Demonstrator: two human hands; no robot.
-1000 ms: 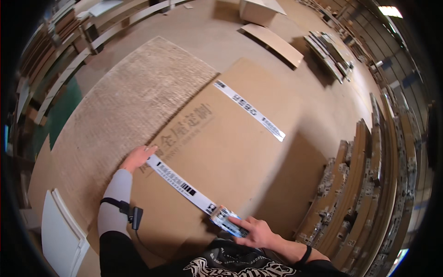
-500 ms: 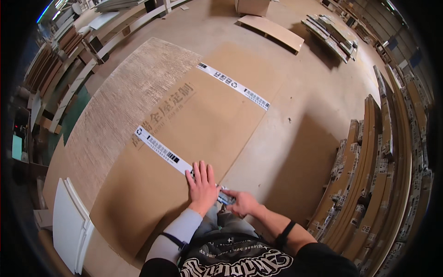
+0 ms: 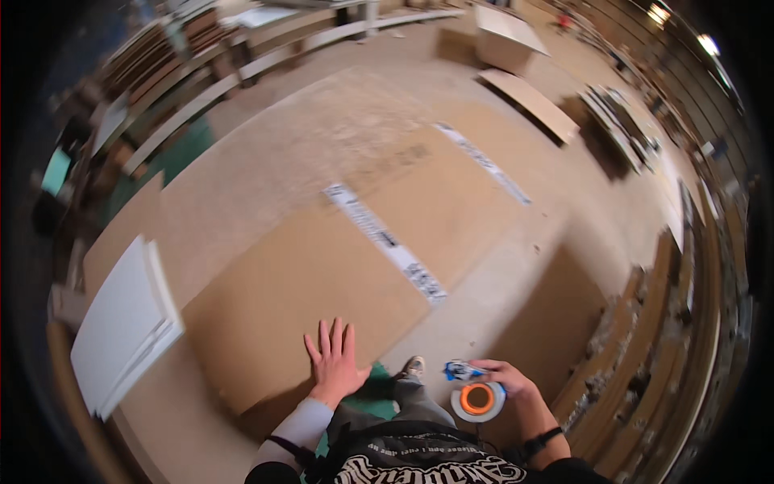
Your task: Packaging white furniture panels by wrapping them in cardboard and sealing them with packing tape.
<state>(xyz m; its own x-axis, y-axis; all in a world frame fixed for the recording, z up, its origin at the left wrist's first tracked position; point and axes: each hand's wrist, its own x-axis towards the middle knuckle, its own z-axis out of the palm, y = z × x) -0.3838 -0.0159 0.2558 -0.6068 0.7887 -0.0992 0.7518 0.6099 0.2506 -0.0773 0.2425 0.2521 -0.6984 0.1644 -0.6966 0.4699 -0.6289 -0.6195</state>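
Observation:
A large flat cardboard carton (image 3: 314,266) lies in front of me, with two printed white tape strips across it. The nearer tape strip (image 3: 383,238) runs to the carton's right edge, while the farther tape strip (image 3: 484,161) crosses the far part. With fingers spread, my left hand (image 3: 334,371) rests on the carton's near right part. Off the right side, above the floor, my right hand (image 3: 509,379) is closed on a tape dispenser (image 3: 465,398). It has a blue front end and a roll with an orange core. My right fingers are partly hidden behind it.
White panels (image 3: 129,323) are stacked at the left, beside a pale wooden board (image 3: 274,153) under the carton. Long wrapped packages (image 3: 645,347) line the right side. A low brown panel (image 3: 528,105) and a box (image 3: 508,40) stand farther back.
My right hand has moved right, away from the carton's edge, with the tape dispenser. My left hand has shifted off the nearer tape strip, whose right end is now uncovered. The view has turned.

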